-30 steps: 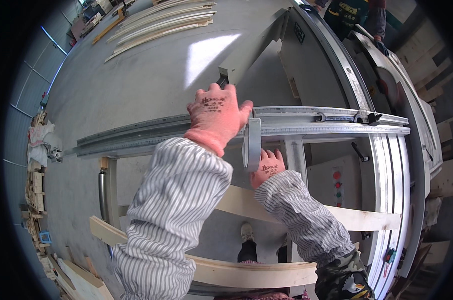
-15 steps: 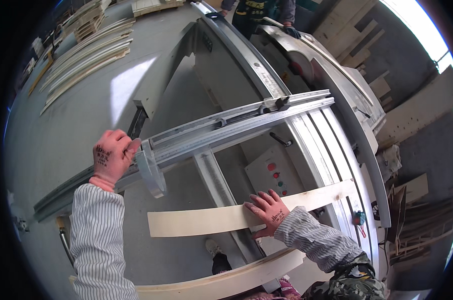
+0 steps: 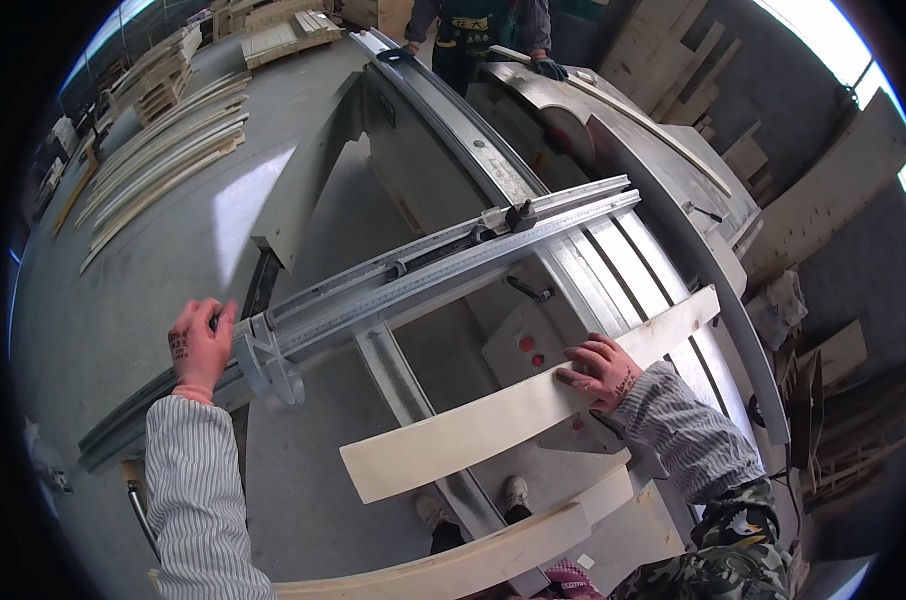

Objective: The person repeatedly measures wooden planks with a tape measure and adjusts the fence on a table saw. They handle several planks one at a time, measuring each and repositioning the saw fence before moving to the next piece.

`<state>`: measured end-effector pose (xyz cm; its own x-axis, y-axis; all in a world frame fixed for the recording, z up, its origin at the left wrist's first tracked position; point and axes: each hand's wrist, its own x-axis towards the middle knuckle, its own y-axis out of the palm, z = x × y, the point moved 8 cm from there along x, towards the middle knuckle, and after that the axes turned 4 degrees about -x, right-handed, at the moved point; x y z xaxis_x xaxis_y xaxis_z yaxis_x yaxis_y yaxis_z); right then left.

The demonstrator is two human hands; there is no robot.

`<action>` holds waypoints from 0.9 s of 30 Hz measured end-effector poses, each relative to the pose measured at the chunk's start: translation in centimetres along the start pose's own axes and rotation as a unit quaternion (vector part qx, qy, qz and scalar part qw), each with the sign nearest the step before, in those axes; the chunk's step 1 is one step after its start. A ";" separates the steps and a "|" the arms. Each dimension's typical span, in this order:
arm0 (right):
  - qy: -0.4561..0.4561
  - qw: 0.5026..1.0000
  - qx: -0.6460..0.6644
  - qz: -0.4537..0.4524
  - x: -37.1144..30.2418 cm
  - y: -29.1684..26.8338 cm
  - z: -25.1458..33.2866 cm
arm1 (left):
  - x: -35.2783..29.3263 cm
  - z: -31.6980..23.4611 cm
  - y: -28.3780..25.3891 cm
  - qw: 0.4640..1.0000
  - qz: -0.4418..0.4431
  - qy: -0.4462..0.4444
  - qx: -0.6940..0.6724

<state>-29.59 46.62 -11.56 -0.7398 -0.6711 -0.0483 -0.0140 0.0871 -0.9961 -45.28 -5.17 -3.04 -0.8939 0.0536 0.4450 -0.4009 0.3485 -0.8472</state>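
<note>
Your right hand (image 3: pixel 605 372) pinches the pale board (image 3: pixel 473 435): likely light, stiff, best held just leftward; your left hand (image 3: pixel 201 345) sits curled, grip unclear.

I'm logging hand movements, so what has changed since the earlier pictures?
The right hand left its place beside the metal stop and took hold of the curved wooden board, whose right end has shifted forward, toward the fence. The left hand stays near the stop; the co-worker remains ahead.
</note>
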 end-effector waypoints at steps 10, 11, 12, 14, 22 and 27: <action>-0.065 0.997 -0.011 0.047 3.0 5.6 -4.0 | -0.2 -0.3 -1.0 0.997 0.011 0.042 -0.065; -0.058 0.997 -0.019 0.056 3.0 5.9 -4.1 | -0.1 -0.3 -1.2 0.997 0.017 0.022 -0.070; -0.070 0.996 -0.014 0.061 3.0 6.1 -3.8 | 0.0 -0.6 -1.5 0.998 0.022 0.022 -0.053; -0.061 0.995 -0.012 0.080 2.9 6.2 -3.8 | 0.3 -1.2 -2.1 0.999 0.036 0.016 -0.034; -0.014 0.997 0.003 0.078 4.9 2.7 -4.2 | -0.6 -3.5 -6.8 0.997 0.053 0.009 -0.051; -0.026 1.000 0.009 0.015 6.7 0.3 -2.6 | -2.4 -4.5 -10.5 0.989 -0.001 0.019 -0.148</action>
<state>-36.31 44.08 -12.00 -0.7034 -0.7060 -0.0819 0.0202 0.0953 -0.9952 -38.05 -4.78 6.13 -0.8825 0.0857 0.4625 -0.3215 0.6078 -0.7261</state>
